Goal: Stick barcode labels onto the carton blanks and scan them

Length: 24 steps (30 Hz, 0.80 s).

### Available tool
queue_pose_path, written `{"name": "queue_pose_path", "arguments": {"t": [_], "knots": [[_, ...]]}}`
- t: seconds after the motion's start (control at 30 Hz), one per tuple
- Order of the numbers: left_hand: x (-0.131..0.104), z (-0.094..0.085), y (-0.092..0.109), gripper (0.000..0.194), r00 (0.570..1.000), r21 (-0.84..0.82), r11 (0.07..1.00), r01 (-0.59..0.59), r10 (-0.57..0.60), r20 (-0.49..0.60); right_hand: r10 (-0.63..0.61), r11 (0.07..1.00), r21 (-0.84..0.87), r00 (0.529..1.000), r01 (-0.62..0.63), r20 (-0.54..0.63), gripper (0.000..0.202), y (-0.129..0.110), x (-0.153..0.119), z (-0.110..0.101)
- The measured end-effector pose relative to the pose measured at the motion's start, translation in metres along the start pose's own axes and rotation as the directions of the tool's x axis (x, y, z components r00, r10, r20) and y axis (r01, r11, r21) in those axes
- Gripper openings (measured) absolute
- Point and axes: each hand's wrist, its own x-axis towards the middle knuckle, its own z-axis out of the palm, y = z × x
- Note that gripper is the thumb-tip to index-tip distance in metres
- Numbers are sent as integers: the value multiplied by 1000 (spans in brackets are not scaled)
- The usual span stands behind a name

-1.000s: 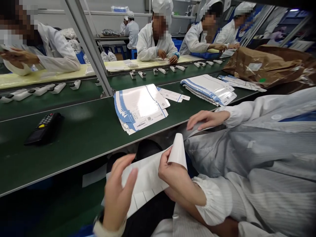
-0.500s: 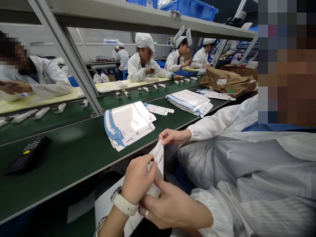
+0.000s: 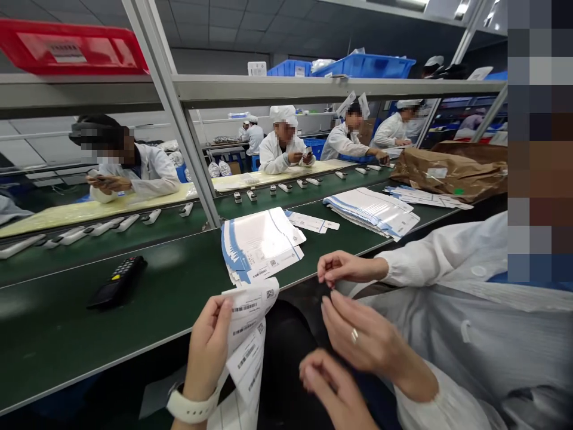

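My left hand (image 3: pixel 210 334), with a white watch strap on its wrist, pinches the top of a strip of white printed labels (image 3: pixel 246 358) between thumb and fingers. Barcodes and QR codes show on the strip, which hangs down past the table edge in folds. At the bottom, my right hand (image 3: pixel 333 385) is slightly blurred, its fingers loosely curled and apart from the thumb; nothing shows in it. Just above are a co-worker's two hands (image 3: pixel 367 334), one wearing a ring, their fingertips close together. Beyond the strip, a fanned stack of flat white-and-blue cartons (image 3: pixel 264 239) lies on the green table.
A black handheld device with keys (image 3: pixel 119 280) lies on the table (image 3: pixel 179 298) at left. Another carton stack (image 3: pixel 371 209) and a brown bag (image 3: pixel 447 167) are at right. Small white devices (image 3: pixel 284 187) line the far belt. A metal post (image 3: pixel 179 119) rises from the table.
My left hand has moved left, away from the co-worker's hands, carrying the label strip. The co-worker's hands no longer touch the strip. My right hand now shows. The view has tilted up and left.
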Motion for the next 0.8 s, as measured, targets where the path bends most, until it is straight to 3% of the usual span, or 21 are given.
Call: {"name": "queue_pose_path", "arguments": {"t": [0.1,0.17,0.2,0.27,0.37,0.47,0.53,0.57,0.63,0.7,0.73,0.8], "knots": [[-12,-13,-2,31,999,19,1000,20,-21,36,32,999,-11,997,-33,-67,45,26,9,30],[-19,-11,-8,32,997,4,1000,28,-29,77,45,994,101,999,-42,-27,67,30,20,46],[-22,-9,-12,33,994,-7,999,35,-34,100,66,983,169,998,-68,17,68,29,25,52],[-24,-3,-19,34,988,-17,998,55,-52,147,137,954,258,987,-156,89,51,25,33,59],[-13,2,-30,33,982,14,998,56,-58,178,259,930,254,964,-265,59,29,23,35,60],[14,2,-42,34,996,210,973,-92,91,11,294,929,231,956,-290,18,26,34,31,56],[37,2,-51,38,960,448,868,-215,272,-66,283,937,205,959,-283,31,23,45,27,51],[50,3,-54,42,933,555,788,-267,355,-54,265,946,180,963,-270,52,21,51,27,49],[75,6,-58,58,881,686,630,-364,472,34,175,979,87,980,-183,90,16,59,33,39],[98,10,-56,75,845,721,519,-459,505,175,-24,995,-97,995,34,96,18,60,49,20],[109,13,-52,79,833,712,485,-507,488,261,-148,962,-216,985,165,93,21,58,61,6],[129,20,-44,79,797,662,451,-599,419,436,-359,813,-452,927,368,110,29,50,87,-31]]}}
